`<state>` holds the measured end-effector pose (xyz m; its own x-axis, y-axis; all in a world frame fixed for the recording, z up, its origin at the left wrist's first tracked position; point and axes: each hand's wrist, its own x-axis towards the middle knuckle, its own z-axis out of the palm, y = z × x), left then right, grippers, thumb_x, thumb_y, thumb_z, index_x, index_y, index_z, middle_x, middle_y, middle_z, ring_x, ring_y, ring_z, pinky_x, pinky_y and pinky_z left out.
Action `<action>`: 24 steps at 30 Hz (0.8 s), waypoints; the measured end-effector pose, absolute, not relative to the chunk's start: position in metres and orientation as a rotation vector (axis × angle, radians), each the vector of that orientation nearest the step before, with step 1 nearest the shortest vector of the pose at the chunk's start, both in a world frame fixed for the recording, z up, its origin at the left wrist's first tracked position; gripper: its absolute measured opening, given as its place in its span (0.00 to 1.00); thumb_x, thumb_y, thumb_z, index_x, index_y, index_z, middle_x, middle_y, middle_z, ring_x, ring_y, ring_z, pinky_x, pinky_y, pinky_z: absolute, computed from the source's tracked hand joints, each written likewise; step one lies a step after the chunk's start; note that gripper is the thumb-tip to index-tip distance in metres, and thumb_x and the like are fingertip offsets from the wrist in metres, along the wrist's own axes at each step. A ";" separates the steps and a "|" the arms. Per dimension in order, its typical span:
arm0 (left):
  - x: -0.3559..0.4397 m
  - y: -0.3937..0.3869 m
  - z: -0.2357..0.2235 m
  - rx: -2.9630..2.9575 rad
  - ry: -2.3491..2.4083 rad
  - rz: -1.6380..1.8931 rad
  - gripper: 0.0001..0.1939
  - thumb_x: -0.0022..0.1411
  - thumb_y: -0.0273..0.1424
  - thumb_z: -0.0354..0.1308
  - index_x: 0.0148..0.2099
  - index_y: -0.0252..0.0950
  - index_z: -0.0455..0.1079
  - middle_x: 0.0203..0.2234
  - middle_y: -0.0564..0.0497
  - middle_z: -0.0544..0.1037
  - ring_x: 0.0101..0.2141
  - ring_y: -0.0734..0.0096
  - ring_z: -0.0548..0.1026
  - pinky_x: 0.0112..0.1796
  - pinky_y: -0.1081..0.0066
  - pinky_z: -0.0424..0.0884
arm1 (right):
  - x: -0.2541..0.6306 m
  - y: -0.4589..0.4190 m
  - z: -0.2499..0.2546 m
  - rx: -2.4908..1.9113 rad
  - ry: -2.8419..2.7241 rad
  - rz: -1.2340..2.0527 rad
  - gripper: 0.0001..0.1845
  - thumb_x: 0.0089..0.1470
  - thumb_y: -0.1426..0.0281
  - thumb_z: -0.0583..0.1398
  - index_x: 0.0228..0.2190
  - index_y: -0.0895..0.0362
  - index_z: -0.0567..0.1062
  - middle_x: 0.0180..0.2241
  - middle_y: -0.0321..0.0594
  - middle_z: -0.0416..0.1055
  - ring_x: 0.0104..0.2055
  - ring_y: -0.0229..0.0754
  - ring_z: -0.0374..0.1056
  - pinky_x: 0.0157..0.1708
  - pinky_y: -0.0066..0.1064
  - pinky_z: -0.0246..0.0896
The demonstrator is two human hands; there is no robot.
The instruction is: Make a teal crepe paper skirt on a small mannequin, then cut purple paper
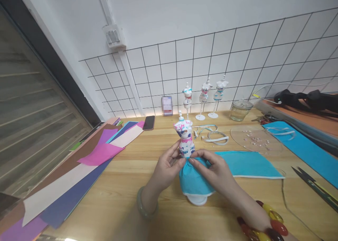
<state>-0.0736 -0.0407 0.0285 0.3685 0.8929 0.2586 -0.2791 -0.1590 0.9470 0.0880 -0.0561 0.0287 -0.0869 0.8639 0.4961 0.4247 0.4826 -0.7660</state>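
A small white mannequin [187,137] with pink, blue and purple blotches stands upright on its round white base [197,199]. Round its waist hangs a gathered blue skirt [195,181] with a white hem. My left hand [169,163] pinches the skirt's top edge at the front left of the waist. From the other side, the thumb and fingers of my right hand [211,165] are closed on the same gathered edge. A flat blue piece with white trim [250,163] lies just beyond my right arm; whether it joins the skirt is hidden.
Three similar mannequins [204,93] stand against the wall grid, near a glass of liquid [241,110]. Trim ribbons [215,137], a clear plate of beads [237,142], scissors [314,184] and a blue strip [308,149] lie rightward. Coloured sheets [79,177] and a phone [149,122] lie left.
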 end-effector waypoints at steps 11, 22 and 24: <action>-0.071 -0.041 0.023 1.347 0.715 1.199 0.33 0.51 0.30 0.61 0.59 0.36 0.55 0.51 0.42 0.68 0.50 0.58 0.66 0.51 0.62 0.61 | 0.085 -0.058 0.025 -1.084 -1.658 0.575 0.06 0.50 0.66 0.58 0.29 0.55 0.68 0.29 0.40 0.72 0.34 0.42 0.68 0.34 0.30 0.63; -0.066 -0.038 0.021 1.287 0.764 1.259 0.30 0.53 0.30 0.59 0.58 0.35 0.57 0.45 0.43 0.73 0.47 0.62 0.70 0.47 0.66 0.65 | 0.087 -0.061 0.028 -1.072 -1.844 0.372 0.07 0.55 0.67 0.54 0.34 0.55 0.69 0.34 0.41 0.72 0.36 0.42 0.67 0.36 0.32 0.61; -0.066 -0.036 0.020 1.248 0.779 1.258 0.30 0.52 0.30 0.59 0.57 0.34 0.57 0.44 0.43 0.74 0.46 0.62 0.71 0.46 0.67 0.66 | 0.089 -0.060 0.026 -1.079 -1.890 0.291 0.09 0.55 0.66 0.54 0.37 0.55 0.69 0.35 0.42 0.72 0.37 0.43 0.67 0.37 0.34 0.61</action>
<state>-0.0660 -0.0363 0.0199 0.2072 0.9591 0.1927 -0.2555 -0.1371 0.9571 0.0886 -0.0596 0.0258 -0.2021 0.7781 0.5947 0.5631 0.5891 -0.5795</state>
